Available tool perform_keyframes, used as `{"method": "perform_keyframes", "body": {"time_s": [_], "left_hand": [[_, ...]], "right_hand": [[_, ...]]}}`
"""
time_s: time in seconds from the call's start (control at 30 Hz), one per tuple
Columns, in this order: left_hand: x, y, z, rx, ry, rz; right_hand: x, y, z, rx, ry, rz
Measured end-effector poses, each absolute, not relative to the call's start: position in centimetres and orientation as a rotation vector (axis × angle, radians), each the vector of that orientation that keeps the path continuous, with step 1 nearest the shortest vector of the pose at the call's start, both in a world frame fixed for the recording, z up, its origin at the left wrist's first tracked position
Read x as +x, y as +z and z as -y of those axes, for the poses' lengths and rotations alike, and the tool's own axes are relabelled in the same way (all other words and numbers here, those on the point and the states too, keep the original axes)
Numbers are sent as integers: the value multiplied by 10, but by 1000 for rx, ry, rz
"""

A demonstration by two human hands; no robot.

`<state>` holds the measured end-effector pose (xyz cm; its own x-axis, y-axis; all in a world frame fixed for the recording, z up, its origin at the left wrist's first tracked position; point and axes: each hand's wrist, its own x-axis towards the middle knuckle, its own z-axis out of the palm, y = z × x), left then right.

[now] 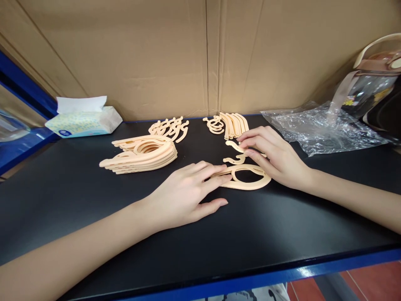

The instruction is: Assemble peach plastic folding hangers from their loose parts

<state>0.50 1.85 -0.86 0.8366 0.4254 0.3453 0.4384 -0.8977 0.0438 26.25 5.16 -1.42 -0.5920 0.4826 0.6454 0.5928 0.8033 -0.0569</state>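
A peach plastic hanger piece [247, 179] with an oval loop lies flat on the black tabletop [94, 217], with a small hook part [234, 159] just behind it. My left hand [188, 192] lies flat and open, its fingertips resting on the piece's left end. My right hand [272, 156] hovers over the right side of the piece, fingers stretched out and touching the hook part. A stack of the same peach pieces [140, 154] lies to the left.
Loose hooks [171, 127] and a row of curved parts [232, 123] lie at the back by the cardboard wall [200, 54]. A tissue pack [83, 119] sits far left. Crumpled clear plastic [316, 127] and a lidded bottle [372, 79] are at the right.
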Motion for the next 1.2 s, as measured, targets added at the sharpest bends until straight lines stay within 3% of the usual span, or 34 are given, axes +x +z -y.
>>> {"method": "perform_keyframes", "body": {"time_s": [0.9,1.2], "left_hand": [[5,-6,-16,-3036,-597,628],[6,-4,-14,-2900,-757,581]], "right_hand": [[257,-12,-38,-575,-465,2377],[257,-11,-37,-530,-444,2427]]}}
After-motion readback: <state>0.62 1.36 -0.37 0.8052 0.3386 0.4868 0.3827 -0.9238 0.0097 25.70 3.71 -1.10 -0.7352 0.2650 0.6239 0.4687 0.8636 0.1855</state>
